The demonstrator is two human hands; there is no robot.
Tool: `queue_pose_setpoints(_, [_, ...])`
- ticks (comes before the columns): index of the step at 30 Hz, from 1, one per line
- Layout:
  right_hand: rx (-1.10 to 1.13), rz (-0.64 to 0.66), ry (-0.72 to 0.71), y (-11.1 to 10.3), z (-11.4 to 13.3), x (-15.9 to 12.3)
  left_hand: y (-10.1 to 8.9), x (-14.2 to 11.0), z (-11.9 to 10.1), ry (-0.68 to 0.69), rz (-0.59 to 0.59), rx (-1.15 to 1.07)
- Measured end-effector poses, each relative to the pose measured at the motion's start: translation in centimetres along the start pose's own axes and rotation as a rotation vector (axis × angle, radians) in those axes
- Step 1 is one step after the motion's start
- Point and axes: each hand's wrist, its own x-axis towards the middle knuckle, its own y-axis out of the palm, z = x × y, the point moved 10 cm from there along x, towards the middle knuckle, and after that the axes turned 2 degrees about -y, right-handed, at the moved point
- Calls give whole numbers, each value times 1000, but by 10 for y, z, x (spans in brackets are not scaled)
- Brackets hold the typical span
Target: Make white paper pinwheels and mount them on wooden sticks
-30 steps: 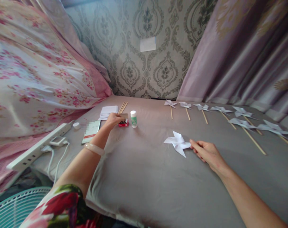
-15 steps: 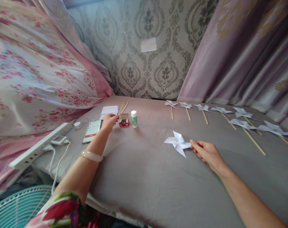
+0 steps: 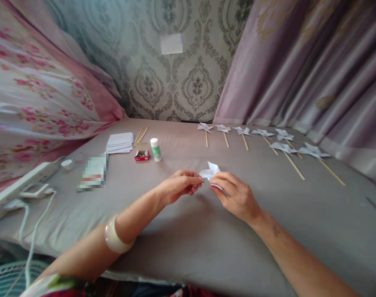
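Between the thumb and finger of my left hand (image 3: 183, 185) is a tiny metallic thumbtack (image 3: 203, 180), close to the paper. My right hand (image 3: 235, 194) pinches a white paper pinwheel head (image 3: 211, 170), lifted above the bed sheet and partly hidden behind the fingers. Both hands are closed and nearly meet. Behind them, the small red box (image 3: 142, 155) stands with its flap up and metal pieces inside. Beside it is an upright white-and-green glue bottle (image 3: 156, 150).
Finished pinwheels on sticks (image 3: 289, 152) lie in rows at the right. A stack of white paper (image 3: 119, 142) and wooden sticks (image 3: 140, 136) lie at the back left. Nearer are a blurred-out phone (image 3: 94, 171), a white power strip (image 3: 29, 181) and cables.
My left hand has come from the red box to the pinwheel head, carrying the thumbtack. My right hand has raised the pinwheel head and moved left. The view has shifted right.
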Motion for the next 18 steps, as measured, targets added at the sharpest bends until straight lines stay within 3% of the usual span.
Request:
queue_pose_setpoints(3, [-34, 64, -66, 4, 3, -3, 20, 6, 22, -108, 75, -108])
queue_pose_setpoints(9, [1, 140, -61, 8, -6, -6, 28, 13, 38, -257, 114, -245])
queue_pose_setpoints(18, [220, 169, 178, 14, -31, -3, 36, 21, 32, -263, 148, -249])
